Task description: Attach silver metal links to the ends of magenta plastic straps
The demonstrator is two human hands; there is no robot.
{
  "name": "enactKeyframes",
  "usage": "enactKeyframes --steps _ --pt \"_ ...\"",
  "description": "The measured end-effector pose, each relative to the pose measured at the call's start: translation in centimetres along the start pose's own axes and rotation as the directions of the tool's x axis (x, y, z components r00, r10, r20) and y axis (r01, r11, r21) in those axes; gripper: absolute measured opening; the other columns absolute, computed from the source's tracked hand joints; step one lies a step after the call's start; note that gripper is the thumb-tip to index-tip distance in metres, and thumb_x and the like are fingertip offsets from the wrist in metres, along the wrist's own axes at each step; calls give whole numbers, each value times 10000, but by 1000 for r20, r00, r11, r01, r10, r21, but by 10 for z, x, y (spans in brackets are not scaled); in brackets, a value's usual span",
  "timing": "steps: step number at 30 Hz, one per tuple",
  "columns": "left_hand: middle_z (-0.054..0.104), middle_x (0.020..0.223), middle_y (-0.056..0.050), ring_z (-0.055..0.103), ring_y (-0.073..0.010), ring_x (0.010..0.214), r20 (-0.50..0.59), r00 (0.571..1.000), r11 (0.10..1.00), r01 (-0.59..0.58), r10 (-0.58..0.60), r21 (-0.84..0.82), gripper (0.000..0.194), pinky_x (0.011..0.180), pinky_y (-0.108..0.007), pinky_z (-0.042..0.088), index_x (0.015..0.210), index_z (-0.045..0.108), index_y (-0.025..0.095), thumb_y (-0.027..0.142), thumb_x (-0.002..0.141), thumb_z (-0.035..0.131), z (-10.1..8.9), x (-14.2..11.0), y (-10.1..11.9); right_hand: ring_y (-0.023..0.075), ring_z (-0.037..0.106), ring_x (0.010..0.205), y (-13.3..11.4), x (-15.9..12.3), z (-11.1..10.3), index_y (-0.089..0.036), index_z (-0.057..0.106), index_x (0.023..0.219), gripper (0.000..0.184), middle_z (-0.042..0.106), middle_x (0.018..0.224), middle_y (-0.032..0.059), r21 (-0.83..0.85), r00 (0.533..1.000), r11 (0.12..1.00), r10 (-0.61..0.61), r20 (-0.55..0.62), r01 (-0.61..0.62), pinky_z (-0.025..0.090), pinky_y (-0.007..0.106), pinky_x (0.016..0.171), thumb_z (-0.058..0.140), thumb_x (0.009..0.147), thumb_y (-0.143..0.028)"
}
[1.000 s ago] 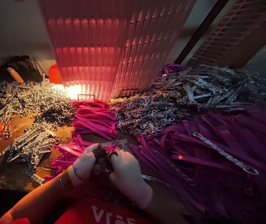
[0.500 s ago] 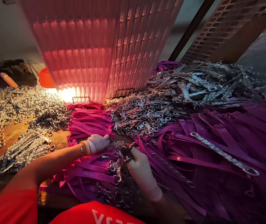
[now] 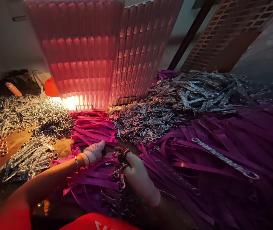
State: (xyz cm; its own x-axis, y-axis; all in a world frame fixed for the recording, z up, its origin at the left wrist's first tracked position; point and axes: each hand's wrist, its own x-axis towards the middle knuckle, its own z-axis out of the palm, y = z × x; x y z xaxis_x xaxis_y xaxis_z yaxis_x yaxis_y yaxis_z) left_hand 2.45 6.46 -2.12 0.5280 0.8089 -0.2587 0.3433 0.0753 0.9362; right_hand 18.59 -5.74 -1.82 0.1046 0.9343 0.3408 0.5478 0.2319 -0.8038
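Purple straps (image 3: 103, 183) are heaped near left hand (image 3: 93, 152) and right hand (image 3: 139, 176), metal links (image 3: 121, 179) alongside. Fingers curled; grip can't be told. Links could be snagged if straps are dragged past.

The left forearm (image 3: 47, 176) reaches diagonally forward and inward, its wrist (image 3: 79, 162) nearly straight, the gloved left hand (image 3: 93, 154) back upward with fingers bent. Just apart from it, the gloved right hand (image 3: 139, 179) slants in from the other side, its fingers curled and darkly covered; the right forearm lies in shadow.
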Motion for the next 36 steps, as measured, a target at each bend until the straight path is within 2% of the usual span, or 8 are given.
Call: enactKeyframes --steps 6,10,13,15,18,21,25,36 --pt "371 450 73 292 -63 363 178 982 990 90 -69 -111 206 381 -204 238 801 581 155 360 800 601 -12 -42 23 211 626 809 -19 8 1 -180 674 937 306 706 876 72 -232 992 972 -13 126 42 437 295 699 442 763 -83" --pt "396 496 68 260 -49 376 227 964 966 181 -137 -185 182 378 -189 211 765 550 166 342 766 594 -10 -63 30 215 604 719 -34 10 4 -165 668 827 227 687 838 100 -563 966 818 36 256 119 372 303 619 489 724 -71" --pt "425 514 47 301 -68 403 213 968 989 143 -134 -30 111 403 -205 219 713 541 170 269 765 541 -4 -69 33 235 602 720 -40 9 6 -163 665 799 216 675 841 131 -665 938 710 16 345 232 341 325 593 491 730 -55" --pt "510 565 12 397 -92 487 177 984 985 -46 15 168 97 472 -217 282 671 569 161 207 753 546 0 -69 33 241 605 728 -41 7 7 -163 664 800 226 670 832 138 -685 930 674 -6 367 275 333 331 591 485 735 -41" --pt "644 724 -26 508 -134 653 165 957 896 -283 239 343 99 615 -234 360 711 655 156 155 757 567 3 -67 29 240 609 729 -41 5 8 -154 665 832 221 676 848 136 -693 943 682 17 331 231 354 330 608 501 727 -48" --pt "668 758 -42 527 -139 665 209 964 955 -207 163 212 168 634 -235 383 777 707 144 211 811 557 3 -66 20 240 620 786 -41 6 5 -146 662 920 267 686 904 130 -655 954 743 75 290 140 399 318 667 519 714 -55" --pt "629 683 -49 481 -119 594 144 989 1000 -11 13 -13 242 544 -210 360 766 726 122 340 799 627 3 -69 11 221 635 816 -42 10 -3 -152 653 969 299 703 932 117 -590 908 794 127 400 149 410 294 690 502 736 -40" --pt "648 703 -42 490 -121 635 172 984 996 -60 49 61 168 573 -202 369 699 721 133 168 739 561 6 -70 12 194 612 628 -19 2 3 -151 662 795 193 708 707 93 -565 874 760 -9 486 322 274 305 566 515 685 -91"
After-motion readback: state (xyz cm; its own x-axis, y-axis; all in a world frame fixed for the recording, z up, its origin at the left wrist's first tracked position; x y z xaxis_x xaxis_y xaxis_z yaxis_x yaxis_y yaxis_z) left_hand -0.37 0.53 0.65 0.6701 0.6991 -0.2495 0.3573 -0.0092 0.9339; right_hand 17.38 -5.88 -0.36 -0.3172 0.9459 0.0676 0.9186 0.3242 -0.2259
